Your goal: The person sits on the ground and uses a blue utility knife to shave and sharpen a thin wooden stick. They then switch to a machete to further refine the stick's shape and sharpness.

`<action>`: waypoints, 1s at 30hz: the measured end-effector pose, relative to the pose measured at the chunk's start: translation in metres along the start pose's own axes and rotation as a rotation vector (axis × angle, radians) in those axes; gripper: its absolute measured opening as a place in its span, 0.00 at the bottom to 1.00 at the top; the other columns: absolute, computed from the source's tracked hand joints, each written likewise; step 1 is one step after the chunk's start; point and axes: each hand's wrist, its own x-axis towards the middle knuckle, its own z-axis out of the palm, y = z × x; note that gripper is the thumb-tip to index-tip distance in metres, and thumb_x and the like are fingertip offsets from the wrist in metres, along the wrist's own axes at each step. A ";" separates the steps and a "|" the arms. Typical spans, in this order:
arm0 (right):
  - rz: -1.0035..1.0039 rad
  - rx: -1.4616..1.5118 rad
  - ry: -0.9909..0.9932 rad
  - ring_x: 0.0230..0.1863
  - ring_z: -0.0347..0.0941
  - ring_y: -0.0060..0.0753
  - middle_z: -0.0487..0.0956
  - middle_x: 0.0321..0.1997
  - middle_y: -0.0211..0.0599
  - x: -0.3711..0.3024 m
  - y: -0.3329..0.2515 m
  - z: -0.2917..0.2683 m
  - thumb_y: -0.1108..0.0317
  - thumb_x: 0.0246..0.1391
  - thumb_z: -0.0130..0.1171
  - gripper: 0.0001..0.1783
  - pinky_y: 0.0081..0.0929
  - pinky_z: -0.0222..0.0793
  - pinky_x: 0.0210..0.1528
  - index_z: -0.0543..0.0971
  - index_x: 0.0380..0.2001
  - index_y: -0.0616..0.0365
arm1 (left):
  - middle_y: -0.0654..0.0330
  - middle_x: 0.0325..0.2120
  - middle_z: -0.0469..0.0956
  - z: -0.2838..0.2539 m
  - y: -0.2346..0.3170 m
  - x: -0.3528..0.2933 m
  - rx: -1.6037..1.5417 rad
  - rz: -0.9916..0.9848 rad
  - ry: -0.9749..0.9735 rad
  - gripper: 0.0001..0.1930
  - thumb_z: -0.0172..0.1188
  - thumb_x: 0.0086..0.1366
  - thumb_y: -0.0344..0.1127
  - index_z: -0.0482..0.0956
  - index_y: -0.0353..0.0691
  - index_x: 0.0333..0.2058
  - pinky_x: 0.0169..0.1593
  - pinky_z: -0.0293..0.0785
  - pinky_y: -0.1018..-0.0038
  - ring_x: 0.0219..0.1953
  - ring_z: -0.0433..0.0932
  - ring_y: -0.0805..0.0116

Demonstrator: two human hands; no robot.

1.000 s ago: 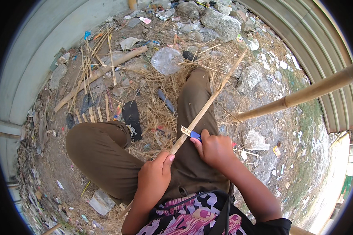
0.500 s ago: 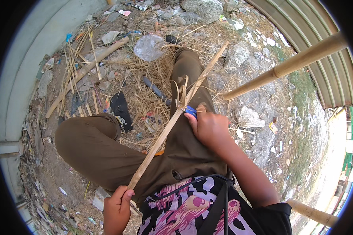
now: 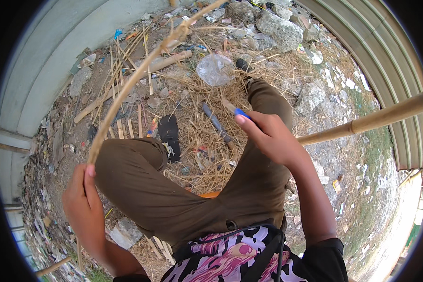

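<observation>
My left hand (image 3: 82, 197) is closed around the lower end of a long, thin bamboo strip (image 3: 123, 95). The strip rises past my left knee toward the top of the view and bends a little. In my right hand (image 3: 272, 136), above my right thigh, is a small knife (image 3: 241, 113) with a blue handle. Its blade points up and left, away from the strip. Dry straw-like shavings (image 3: 197, 136) cover the ground between my legs. A dark rod-shaped thing (image 3: 214, 121) with a brownish end lies on them.
Bamboo strips (image 3: 113, 91) and a thicker bamboo piece (image 3: 176, 58) lie at the left. A clear plastic bag (image 3: 215, 69) sits beyond my feet. A bamboo pole (image 3: 362, 125) juts in from the right, before a corrugated wall (image 3: 385, 56). Rocks (image 3: 279, 30) lie at the back.
The strip has come away from the knife and swung up and left with my left hand. My right hand, with the knife, has moved up and slightly right.
</observation>
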 end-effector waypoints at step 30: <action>0.546 0.144 -0.040 0.26 0.85 0.44 0.84 0.33 0.54 0.151 0.155 0.091 0.65 0.54 0.66 0.18 0.42 0.79 0.25 0.81 0.42 0.70 | 0.49 0.26 0.81 -0.008 0.078 0.102 0.497 0.015 -0.233 0.12 0.66 0.63 0.42 0.86 0.39 0.29 0.36 0.75 0.59 0.31 0.82 0.50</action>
